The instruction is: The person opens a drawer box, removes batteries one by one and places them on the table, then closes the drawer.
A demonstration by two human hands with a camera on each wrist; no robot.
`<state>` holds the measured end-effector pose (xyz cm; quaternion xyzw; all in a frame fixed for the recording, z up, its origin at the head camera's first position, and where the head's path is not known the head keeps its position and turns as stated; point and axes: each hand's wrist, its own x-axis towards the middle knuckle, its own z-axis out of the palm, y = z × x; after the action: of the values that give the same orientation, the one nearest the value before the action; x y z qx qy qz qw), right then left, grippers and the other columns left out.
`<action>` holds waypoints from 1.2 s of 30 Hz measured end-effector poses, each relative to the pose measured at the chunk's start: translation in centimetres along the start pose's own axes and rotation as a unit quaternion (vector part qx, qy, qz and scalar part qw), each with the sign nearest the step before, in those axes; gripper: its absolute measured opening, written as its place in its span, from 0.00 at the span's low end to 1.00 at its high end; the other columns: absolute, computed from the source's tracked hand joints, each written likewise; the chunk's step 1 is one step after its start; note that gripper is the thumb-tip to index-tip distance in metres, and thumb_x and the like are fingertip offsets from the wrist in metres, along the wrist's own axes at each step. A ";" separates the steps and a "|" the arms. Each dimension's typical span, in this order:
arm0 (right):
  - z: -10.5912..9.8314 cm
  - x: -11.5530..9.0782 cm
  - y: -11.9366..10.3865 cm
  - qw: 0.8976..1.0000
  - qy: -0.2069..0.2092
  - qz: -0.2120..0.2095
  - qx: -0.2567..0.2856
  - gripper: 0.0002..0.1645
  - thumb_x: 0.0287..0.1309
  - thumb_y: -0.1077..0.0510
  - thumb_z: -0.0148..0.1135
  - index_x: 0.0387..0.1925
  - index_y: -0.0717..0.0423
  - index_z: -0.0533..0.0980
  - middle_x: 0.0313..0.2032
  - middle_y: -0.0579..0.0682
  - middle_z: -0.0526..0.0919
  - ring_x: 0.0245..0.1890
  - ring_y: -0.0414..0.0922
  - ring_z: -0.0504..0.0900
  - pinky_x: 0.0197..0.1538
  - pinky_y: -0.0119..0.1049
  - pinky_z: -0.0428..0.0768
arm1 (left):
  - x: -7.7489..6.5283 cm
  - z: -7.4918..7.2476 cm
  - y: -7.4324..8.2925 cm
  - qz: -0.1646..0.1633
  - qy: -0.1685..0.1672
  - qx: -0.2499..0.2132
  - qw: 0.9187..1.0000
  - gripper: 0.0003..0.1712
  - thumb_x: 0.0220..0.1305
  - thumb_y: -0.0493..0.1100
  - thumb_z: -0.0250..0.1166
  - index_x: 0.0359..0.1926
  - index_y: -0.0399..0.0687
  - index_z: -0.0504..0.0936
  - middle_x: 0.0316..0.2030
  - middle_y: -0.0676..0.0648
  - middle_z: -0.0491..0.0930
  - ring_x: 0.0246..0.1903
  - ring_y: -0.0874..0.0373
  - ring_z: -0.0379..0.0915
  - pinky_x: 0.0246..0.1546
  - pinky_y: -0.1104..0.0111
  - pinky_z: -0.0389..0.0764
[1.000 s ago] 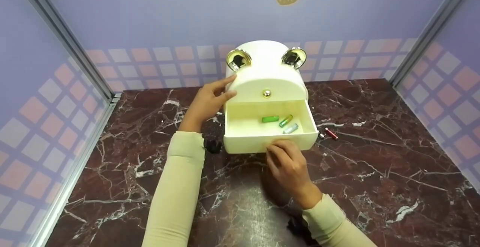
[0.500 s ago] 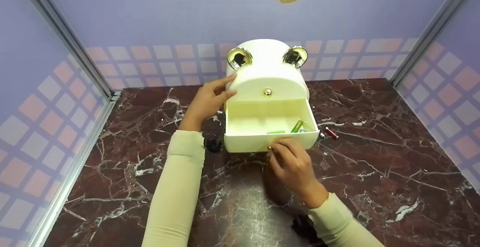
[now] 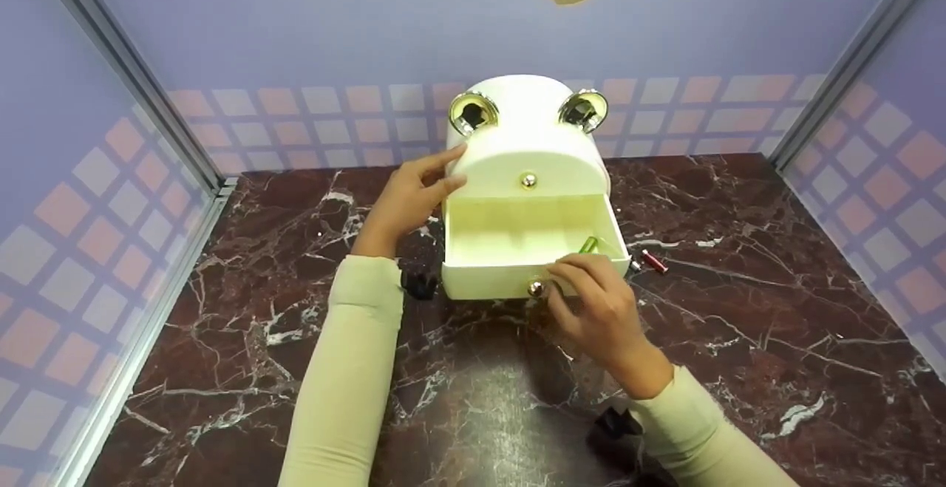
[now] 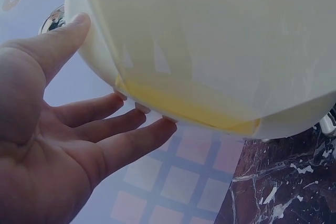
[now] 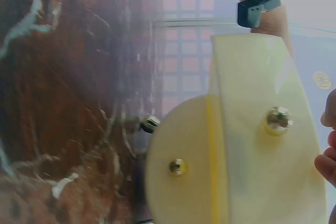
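A white frog-shaped drawer box (image 3: 528, 132) with two shiny gold eyes stands against the back wall. Its lower drawer (image 3: 480, 281) is pulled out, and a green battery-shaped cylinder (image 3: 588, 244) shows inside near the front right corner. My left hand (image 3: 410, 199) rests on the box's left side, thumb on the front and fingers spread along the side; in the left wrist view those fingers (image 4: 142, 135) touch its edge fairly straight. Just right of the drawer's gold knob (image 3: 536, 287), my right hand (image 3: 599, 313) holds nothing, fingers loosely bent by the drawer's front.
A red battery-shaped cylinder (image 3: 654, 261) lies on the dark marbled table (image 3: 739, 310) right of the drawer, beside a small silvery piece. The upper drawer's gold knob (image 3: 528, 180) sits above. Printed panels enclose the back and both sides.
The drawer contents have slid toward its front; only part of the green cylinder shows now. My right hand has let go of the knob and moved right. My left hand has stayed put.
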<state>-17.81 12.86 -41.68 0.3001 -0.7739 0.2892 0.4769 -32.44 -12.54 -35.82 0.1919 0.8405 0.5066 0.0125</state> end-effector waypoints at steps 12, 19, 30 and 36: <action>-2.2 3.2 1.5 0.996 -0.063 0.055 0.006 0.16 0.47 0.68 0.66 0.42 0.61 0.81 0.40 0.57 0.85 0.43 0.52 0.81 0.54 0.32 0.79 | 0.0 -0.1 -0.1 0.005 0.002 0.013 1.000 0.28 0.62 0.60 0.64 0.64 0.76 0.71 0.63 0.46 0.75 0.49 0.55 0.76 0.57 0.62 0.77; -3.3 4.8 3.2 0.984 -0.145 0.104 0.013 0.20 0.47 0.69 0.67 0.46 0.59 0.80 0.45 0.55 0.86 0.46 0.51 0.83 0.53 0.43 0.82 | 0.0 -0.2 0.0 -0.001 0.002 0.016 1.000 0.29 0.62 0.60 0.63 0.64 0.77 0.70 0.60 0.46 0.77 0.44 0.55 0.77 0.52 0.63 0.78; -3.7 7.4 5.7 0.931 -0.297 0.205 0.055 0.17 0.52 0.67 0.63 0.47 0.60 0.81 0.47 0.55 0.85 0.43 0.54 0.85 0.53 0.47 0.82 | -0.1 -0.1 -0.1 -0.003 0.004 0.015 1.000 0.29 0.61 0.61 0.63 0.64 0.78 0.70 0.54 0.47 0.79 0.31 0.58 0.72 0.38 0.66 0.79; -3.4 8.7 6.8 0.905 -0.373 0.195 0.057 0.17 0.52 0.67 0.61 0.45 0.58 0.82 0.45 0.53 0.86 0.46 0.52 0.84 0.55 0.47 0.81 | -0.2 -0.2 0.0 -0.003 0.000 0.014 1.000 0.28 0.63 0.59 0.63 0.64 0.76 0.70 0.54 0.45 0.80 0.33 0.56 0.76 0.39 0.64 0.82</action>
<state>-24.07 18.18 -33.60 0.2559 -0.9206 0.2866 0.0696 -32.35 -12.77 -35.79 0.1897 0.8480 0.4948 0.0109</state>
